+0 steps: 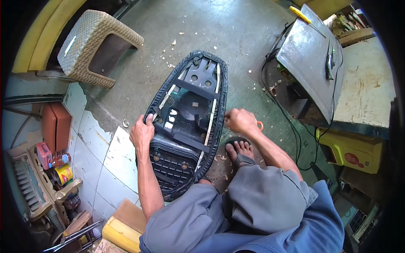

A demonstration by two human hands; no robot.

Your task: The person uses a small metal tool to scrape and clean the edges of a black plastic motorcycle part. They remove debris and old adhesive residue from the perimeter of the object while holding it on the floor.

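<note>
Seat: a black motorcycle seat (187, 122) lies upside down on the concrete floor (236, 38), its narrow end far, its wide ribbed end near, resting against the person's knee.
Seat underside: a dark plastic pan with round holes, black straps across it, and pale strips running along both long edges.
Left hand: the left hand (142, 133) sits on the seat's left edge about halfway along, forearm reaching straight up from the near edge of the view, wrist level.
Left grip: fingers curl over the rim and the thumb lies on top, so it is clamped on the seat's edge.
Right hand: the right hand (241, 121) is at the seat's right edge, forearm coming in slantwise from the right, elbow bent, knuckles up.
Right grip: fingers are drawn together into a loose fist around an orange-handled tool (260, 125), of which only a bit of the handle shows; its working end is hidden.
Foot: a bare foot (239, 149) rests on the floor just near of the right hand.
Left side: a woven stool (90, 42) stands far left.
Right side: a metal box (310, 59) with black cables stands far right, well apart from the seat.
</note>
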